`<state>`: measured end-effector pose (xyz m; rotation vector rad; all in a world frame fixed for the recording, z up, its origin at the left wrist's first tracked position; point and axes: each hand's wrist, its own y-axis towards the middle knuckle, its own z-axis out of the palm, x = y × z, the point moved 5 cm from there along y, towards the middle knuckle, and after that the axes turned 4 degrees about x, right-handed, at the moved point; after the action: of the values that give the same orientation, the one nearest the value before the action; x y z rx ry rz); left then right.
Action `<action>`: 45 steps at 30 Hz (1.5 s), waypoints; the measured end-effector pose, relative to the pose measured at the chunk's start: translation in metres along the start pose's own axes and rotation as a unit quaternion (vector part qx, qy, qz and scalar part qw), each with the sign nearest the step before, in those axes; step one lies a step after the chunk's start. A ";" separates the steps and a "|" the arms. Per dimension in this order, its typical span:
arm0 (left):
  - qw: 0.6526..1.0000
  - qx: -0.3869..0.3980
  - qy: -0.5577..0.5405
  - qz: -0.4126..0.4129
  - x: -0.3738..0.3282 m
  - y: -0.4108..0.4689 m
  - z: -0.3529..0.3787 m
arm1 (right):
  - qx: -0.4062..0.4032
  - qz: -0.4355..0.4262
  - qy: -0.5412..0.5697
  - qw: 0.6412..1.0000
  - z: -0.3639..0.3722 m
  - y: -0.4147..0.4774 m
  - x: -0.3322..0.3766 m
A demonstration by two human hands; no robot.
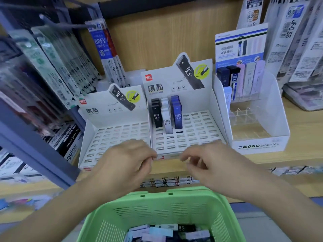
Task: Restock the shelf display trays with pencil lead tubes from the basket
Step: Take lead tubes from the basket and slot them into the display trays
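Note:
Two white slotted display trays stand side by side on the wooden shelf. The left tray point(97, 137) has bare slots. The right tray point(201, 130) holds black point(156, 117), white point(167, 122) and blue point(178, 117) lead tubes marked HB 0.7 in its back rows. My left hand point(127, 159) and my right hand point(208, 163) hover at the trays' front edge, fingers loosely curled, with nothing visibly in them. Below them the green basket point(157, 205) holds several lead tubes point(167, 232) in pastel and black.
A white MONO display box point(258, 145) with a few tubes at its back stands to the right. Hanging refill packs point(57, 67) fill the left side and upper right. More packets point(167, 182) lie on the shelf below.

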<state>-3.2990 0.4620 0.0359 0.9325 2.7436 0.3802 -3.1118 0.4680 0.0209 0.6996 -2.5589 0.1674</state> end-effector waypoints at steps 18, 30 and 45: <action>0.820 0.529 -0.031 -0.216 0.042 -0.216 0.274 | 0.354 0.168 -0.054 0.919 0.313 -0.042 -0.070; 0.847 0.486 -0.041 -0.213 0.027 -0.216 0.284 | 0.329 0.205 -0.003 0.922 0.341 -0.049 -0.058; 0.814 0.444 -0.198 -0.318 0.044 -0.193 0.270 | 0.434 0.289 0.044 0.852 0.312 -0.046 -0.074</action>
<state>-3.3645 0.3884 -0.2842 0.0998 2.5415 -1.1519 -3.1628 0.3874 -0.2889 0.1427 -2.4397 1.5744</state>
